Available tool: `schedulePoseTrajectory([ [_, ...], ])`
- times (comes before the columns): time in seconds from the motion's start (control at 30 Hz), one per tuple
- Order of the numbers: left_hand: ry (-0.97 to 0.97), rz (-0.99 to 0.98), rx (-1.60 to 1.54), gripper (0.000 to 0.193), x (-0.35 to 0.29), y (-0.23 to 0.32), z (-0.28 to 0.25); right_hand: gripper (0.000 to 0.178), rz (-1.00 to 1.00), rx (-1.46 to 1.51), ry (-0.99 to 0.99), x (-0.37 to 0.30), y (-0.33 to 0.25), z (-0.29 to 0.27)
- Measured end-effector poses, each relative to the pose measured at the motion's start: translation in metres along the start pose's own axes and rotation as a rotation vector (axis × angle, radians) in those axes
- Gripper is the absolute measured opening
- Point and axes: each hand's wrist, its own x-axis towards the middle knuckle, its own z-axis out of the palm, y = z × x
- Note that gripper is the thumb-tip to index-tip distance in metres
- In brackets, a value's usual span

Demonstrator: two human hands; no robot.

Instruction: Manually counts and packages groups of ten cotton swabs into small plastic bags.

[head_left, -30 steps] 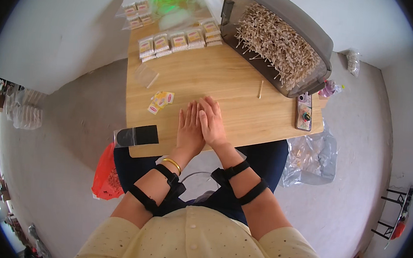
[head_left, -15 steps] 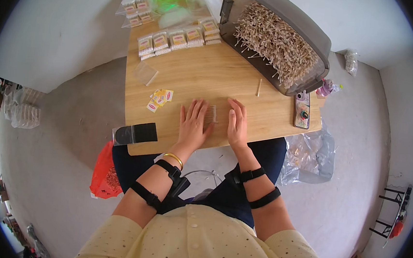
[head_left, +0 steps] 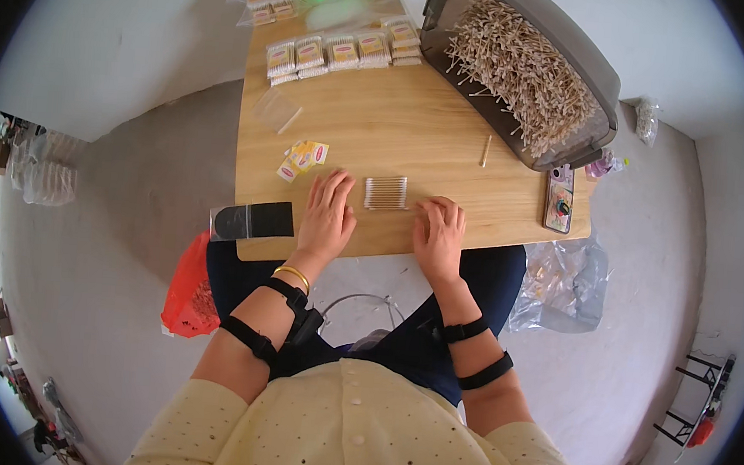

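Cotton swabs [head_left: 386,192] — lie side by side in a neat, flat row on the table [head_left: 381,115], near its front edge, between the two hands. Left hand [head_left: 325,214]: reaches forward, palm down, just left of the row, fingers stretched out and slightly spread. Right hand [head_left: 441,241]: sits just beside the row's near right corner, fingers bent and close together; cannot tell whether the tips press on the wood. Just beyond the left hand, overlapping loosely: yellow-and-white cards [head_left: 305,159]. Farther back, flat on the wood: a clear bag [head_left: 275,109]. At the left front corner, partly in clear plastic: a black sheet [head_left: 268,219]. Along the far left, lined up and stacked: swab packs [head_left: 342,53]. At the far right, tilted with its opening toward the near side: a grey bin [head_left: 591,53] — holds a heap of loose swabs [head_left: 528,79]. Just in front of it: a single swab [head_left: 487,151]. Near the right edge: a phone [head_left: 559,199].
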Motion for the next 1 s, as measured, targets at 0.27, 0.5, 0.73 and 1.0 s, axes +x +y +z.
schedulePoseTrajectory([
  [0.27, 0.047, -0.024, -0.029, 0.041, -0.002, -0.003, 0.001, 0.039, -0.043, -0.031, -0.065, -0.009, -0.008, 0.004],
  [0.5, 0.067, -0.043, -0.059, 0.031, -0.002, -0.003, 0.002, 0.039, 0.037, 0.002, -0.053, -0.011, -0.006, 0.0],
  [0.73, 0.091, -0.044, -0.072, 0.026, -0.003, -0.006, 0.003, 0.031, 0.055, 0.004, -0.057, -0.006, -0.008, 0.003],
  [1.0, 0.085, -0.058, -0.092, 0.026, -0.001, -0.006, 0.003, 0.02, -0.107, -0.05, -0.117, 0.02, -0.016, 0.018],
])
